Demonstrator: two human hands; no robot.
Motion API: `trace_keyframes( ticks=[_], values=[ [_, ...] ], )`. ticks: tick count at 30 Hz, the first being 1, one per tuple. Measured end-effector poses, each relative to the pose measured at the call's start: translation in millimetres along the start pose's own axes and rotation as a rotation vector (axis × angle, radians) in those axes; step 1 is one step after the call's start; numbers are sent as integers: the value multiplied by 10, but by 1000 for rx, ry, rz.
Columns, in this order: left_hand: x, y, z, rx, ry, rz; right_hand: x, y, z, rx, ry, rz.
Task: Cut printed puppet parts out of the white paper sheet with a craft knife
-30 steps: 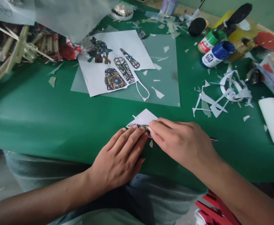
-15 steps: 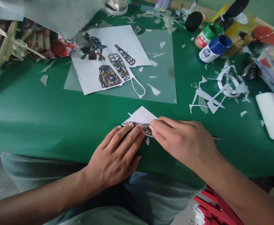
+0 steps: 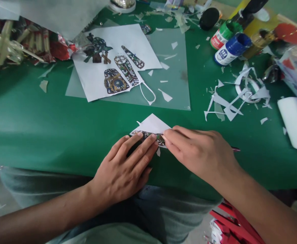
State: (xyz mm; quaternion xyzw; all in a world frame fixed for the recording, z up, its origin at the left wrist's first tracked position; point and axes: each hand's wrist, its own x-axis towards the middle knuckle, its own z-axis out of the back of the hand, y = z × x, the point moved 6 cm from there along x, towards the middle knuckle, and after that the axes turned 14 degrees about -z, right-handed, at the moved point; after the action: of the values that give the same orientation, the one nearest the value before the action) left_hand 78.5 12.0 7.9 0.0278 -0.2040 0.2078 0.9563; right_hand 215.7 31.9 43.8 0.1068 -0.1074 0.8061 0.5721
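Note:
A small white paper piece [image 3: 152, 124] with a printed coloured strip along its near edge lies on the green table cover [image 3: 36, 128]. My left hand [image 3: 124, 169] lies flat with fingers stretched out, fingertips pressing the strip down. My right hand [image 3: 201, 152] is closed around a thin tool [image 3: 235, 148]; only the tool's rear end shows behind the hand, and its tip sits at the strip's right end.
A white sheet with printed figures [image 3: 112, 64] lies on a translucent mat [image 3: 173, 78] beyond. Paper scraps [image 3: 229, 105] are scattered at right. Green and blue paint bottles [image 3: 231, 47] lie at the far right. A white pad [image 3: 294, 122] sits at the right edge, bamboo sticks [image 3: 6, 44] at far left.
The view has shifted slightly, so everything sits a little lower-left. My left fingers have slid a bit along the strip. My right hand keeps its grip at the same spot.

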Motion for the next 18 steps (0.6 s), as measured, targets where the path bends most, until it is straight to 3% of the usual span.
trace_keyframes(
  ticks=[18],
  values=[
    [13, -2, 9, 10, 31, -8, -69, -65, 21, -31, 5, -18]
  ],
)
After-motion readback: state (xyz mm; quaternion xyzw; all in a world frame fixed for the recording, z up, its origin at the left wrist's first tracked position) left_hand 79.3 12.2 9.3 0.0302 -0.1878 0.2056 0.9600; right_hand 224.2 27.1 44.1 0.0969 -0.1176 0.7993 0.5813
